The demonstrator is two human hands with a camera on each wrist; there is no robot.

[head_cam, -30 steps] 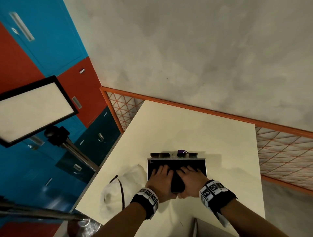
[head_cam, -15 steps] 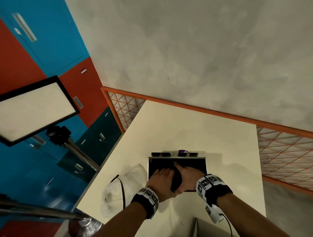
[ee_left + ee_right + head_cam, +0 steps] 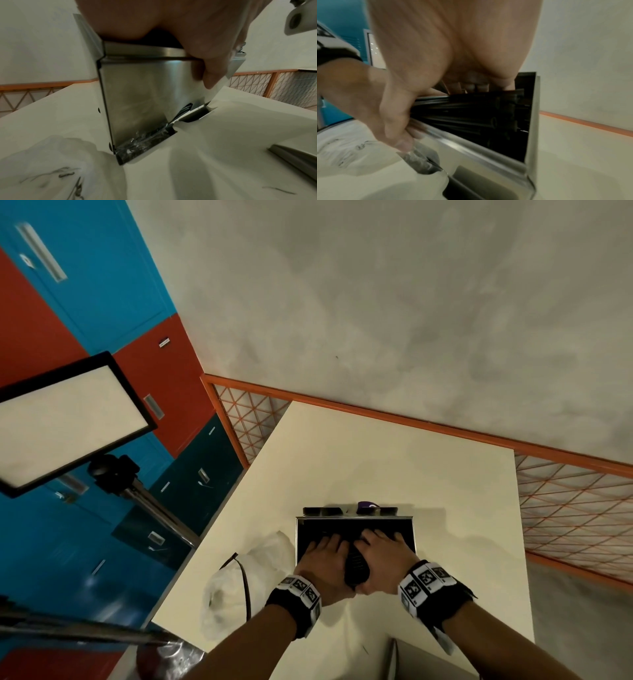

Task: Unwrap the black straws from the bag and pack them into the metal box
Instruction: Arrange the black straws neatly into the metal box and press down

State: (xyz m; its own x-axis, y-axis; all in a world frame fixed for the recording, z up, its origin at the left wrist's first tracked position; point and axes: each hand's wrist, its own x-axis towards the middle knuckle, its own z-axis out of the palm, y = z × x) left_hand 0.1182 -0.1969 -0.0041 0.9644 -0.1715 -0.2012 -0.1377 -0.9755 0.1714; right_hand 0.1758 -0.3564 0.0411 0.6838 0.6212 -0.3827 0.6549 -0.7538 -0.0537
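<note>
The open metal box (image 3: 356, 518) stands in the middle of the cream table (image 3: 376, 457), packed with black straws (image 3: 471, 115). My left hand (image 3: 325, 556) and right hand (image 3: 383, 553) lie side by side on top of the straws, fingers stretched forward and pressing down. Both thumbs hang over the box's near wall (image 3: 137, 94). Between the thumbs a black bundle (image 3: 356, 570) sticks out over the near rim. Crinkled clear wrap (image 3: 419, 161) with dark content lies at the foot of that wall, under the left thumb (image 3: 399, 140). Whether the thumb touches it is unclear.
The crumpled white bag (image 3: 239, 587) lies left of the box near the table's left edge. A grey metal piece (image 3: 428, 659) sits at the near edge. Small dark items and a purple thing (image 3: 368, 505) stand behind the box. A light panel (image 3: 68, 419) stands off the table's left.
Half a second ago my right hand reached across the middle of the box. It has slid back to the right, and both hands lie spread over the straws.
</note>
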